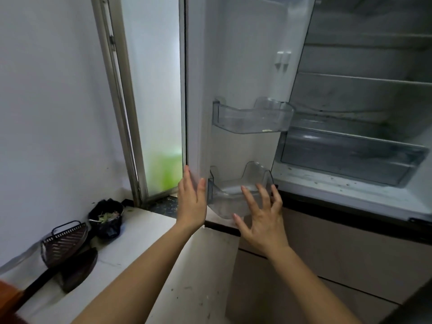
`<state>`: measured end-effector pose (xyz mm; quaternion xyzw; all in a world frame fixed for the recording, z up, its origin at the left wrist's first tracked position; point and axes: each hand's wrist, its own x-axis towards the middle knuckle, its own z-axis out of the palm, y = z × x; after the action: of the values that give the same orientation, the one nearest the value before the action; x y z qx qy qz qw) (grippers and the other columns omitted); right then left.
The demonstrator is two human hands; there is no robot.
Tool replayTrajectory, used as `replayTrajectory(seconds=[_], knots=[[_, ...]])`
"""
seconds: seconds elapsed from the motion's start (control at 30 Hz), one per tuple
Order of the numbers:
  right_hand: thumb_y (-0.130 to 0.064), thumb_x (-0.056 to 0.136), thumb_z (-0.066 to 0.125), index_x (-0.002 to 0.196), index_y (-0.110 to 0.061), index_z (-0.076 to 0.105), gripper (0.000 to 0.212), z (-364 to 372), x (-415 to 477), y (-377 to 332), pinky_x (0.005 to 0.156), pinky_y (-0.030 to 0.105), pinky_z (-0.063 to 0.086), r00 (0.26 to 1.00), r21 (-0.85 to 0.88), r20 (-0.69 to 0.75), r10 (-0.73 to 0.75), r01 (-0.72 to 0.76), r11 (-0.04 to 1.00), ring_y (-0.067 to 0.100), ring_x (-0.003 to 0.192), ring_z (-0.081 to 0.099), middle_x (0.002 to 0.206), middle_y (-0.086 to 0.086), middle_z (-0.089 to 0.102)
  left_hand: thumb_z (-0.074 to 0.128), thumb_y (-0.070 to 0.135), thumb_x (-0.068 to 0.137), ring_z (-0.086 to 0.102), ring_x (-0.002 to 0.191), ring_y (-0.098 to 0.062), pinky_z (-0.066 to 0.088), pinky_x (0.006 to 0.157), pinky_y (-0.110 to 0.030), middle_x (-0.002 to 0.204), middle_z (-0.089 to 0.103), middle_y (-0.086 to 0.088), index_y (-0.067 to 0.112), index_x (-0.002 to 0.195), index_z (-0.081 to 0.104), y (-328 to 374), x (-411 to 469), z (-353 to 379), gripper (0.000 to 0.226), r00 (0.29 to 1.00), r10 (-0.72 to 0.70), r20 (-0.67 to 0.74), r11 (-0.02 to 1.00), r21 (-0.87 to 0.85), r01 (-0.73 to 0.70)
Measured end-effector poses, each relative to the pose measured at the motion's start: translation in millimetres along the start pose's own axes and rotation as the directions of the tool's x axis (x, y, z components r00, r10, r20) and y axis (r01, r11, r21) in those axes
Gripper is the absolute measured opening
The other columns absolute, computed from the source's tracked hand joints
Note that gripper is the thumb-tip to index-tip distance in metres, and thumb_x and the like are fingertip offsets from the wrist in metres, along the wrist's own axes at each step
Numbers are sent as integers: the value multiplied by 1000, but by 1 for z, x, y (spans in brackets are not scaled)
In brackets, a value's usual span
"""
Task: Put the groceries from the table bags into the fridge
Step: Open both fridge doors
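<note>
White wall (46, 101) fills the left of the frame, with a frosted window (152, 90) beside it. Fridge (364, 94) at upper right stands open, shelves bare; its door (236, 66) occupies the centre and carries an upper bin (252, 118) and a lower bin (236, 195), both clear plastic. White tabletop (145, 249) at lower left carries a dark strainer basket (65, 242) and a black bowl (106, 218). Left hand (191, 202) lies flat on the door edge, fingers extended. Right hand (261, 218) has fingers spread, grasping nothing, against the lower bin. No groceries in view.
</note>
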<state>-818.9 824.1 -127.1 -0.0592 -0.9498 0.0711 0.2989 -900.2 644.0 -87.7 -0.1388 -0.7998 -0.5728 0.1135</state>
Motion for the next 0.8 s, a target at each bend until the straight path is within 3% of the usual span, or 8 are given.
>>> replayTrajectory(seconds=[0.07, 0.2, 0.27, 0.37, 0.47, 0.6, 0.7, 0.8], knots=[[-57, 85, 57, 156, -40, 12, 85, -1, -3, 1, 107, 63, 39, 999, 34, 42, 1, -3, 999, 40, 149, 0, 162, 5, 12, 25, 61, 92, 14, 150, -19, 12, 119, -33, 163, 14, -4, 25, 158, 2, -2, -1, 0, 78, 1000, 4, -12, 1000, 7, -4], [-47, 88, 60, 156, -41, -12, 99, -9, -11, 4, 112, 54, 38, 990, 78, 137, -40, 29, 997, 29, 148, -30, 164, -4, -25, 32, 49, 101, 16, 150, -17, 12, 116, -26, 164, 16, -3, 23, 158, 4, -1, -2, -4, 68, 999, -7, 32, 999, 39, 6], [-46, 91, 57, 157, -37, -11, 95, -16, -16, 4, 116, 50, 31, 986, 102, 156, -61, 45, 994, 26, 148, -31, 161, -4, -31, 38, 38, 105, 24, 148, -18, 18, 117, -28, 161, 25, -2, 18, 157, 14, -5, -7, -17, 61, 998, -16, 61, 993, 120, 8], [-43, 93, 58, 158, -24, 16, 80, -14, -33, 5, 119, 48, 23, 989, 169, 132, -66, 43, 985, 32, 153, 1, 166, 6, -11, 42, 34, 103, 42, 136, -28, 34, 113, -42, 147, 48, -7, 13, 150, 36, -22, -46, -37, 51, 1000, -16, 15, 932, 362, 10], [-36, 92, 62, 149, -15, 37, 66, 6, -60, -2, 114, 55, 34, 995, 238, 88, -44, 22, 971, 36, 145, 24, 161, 15, 17, 26, 51, 100, 28, 145, -23, 25, 118, -40, 157, 34, -2, 18, 152, 34, -43, -114, -60, 62, 996, -72, -54, 793, 603, 89], [-40, 96, 55, 153, -18, 31, 66, 38, -96, -50, 118, 51, 27, 974, 325, 170, -148, 87, 942, 31, 149, 15, 163, 14, 14, 18, 55, 101, 12, 151, -23, 17, 121, -44, 165, 14, -4, 23, 156, 22, -58, -194, -111, 64, 972, -172, -160, 551, 802, 229], [-46, 99, 46, 155, -20, 27, 64, 52, -116, -117, 119, 50, 23, 935, 406, 217, -280, 175, 897, 31, 149, 12, 164, 15, 13, 22, 53, 102, 11, 151, -25, 17, 121, -47, 164, 14, -7, 23, 156, 22, -54, -239, -169, 61, 936, -207, -286, 443, 825, 351], [-51, 98, 36, 154, -16, 30, 67, 49, -136, -198, 118, 52, 27, 874, 490, 228, -430, 279, 826, 36, 147, 22, 162, 18, 18, 24, 54, 102, 9, 152, -25, 13, 121, -48, 165, 11, -5, 26, 156, 21, -49, -285, -237, 61, 883, -215, -417, 351, 811, 468]])
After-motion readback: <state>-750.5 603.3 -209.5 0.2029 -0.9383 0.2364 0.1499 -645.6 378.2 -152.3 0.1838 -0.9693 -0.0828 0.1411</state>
